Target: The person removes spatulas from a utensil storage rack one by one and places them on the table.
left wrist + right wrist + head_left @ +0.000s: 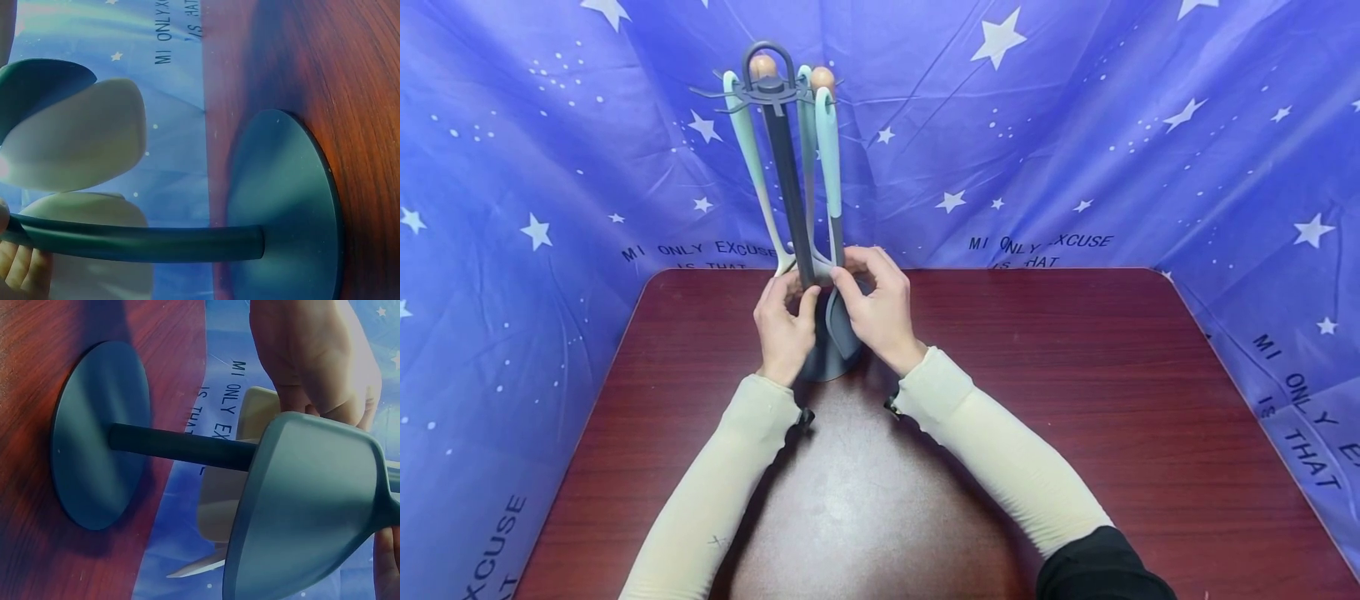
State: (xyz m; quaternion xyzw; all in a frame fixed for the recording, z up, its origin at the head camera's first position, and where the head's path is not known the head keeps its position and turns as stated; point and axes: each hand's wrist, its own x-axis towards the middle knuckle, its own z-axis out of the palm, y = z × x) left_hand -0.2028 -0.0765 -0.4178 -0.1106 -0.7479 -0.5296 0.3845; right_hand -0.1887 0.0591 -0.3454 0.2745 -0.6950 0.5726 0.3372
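Observation:
A dark grey utensil stand (786,183) rises from a round base (284,181) on the table, its hooked ring and loop handle at the top. My left hand (785,329) holds the stand's pole low down, thumb in front and fingers wrapped round behind. With thumb and fingers, my right hand (883,304) pinches the lower shaft of a spatula (312,500) with a mint handle and a broad grey head. That head hangs beside the pole, above the base. Other mint-handled utensils hang round the pole, among them one with a pale rounded head (81,137). Both hands partly hide the utensils' lower ends.
The reddish-brown wooden table (1037,375) reaches to a blue curtain (925,167) with white stars behind and at both sides. Two wooden knobs, one a round ball (823,79), show near the stand's top.

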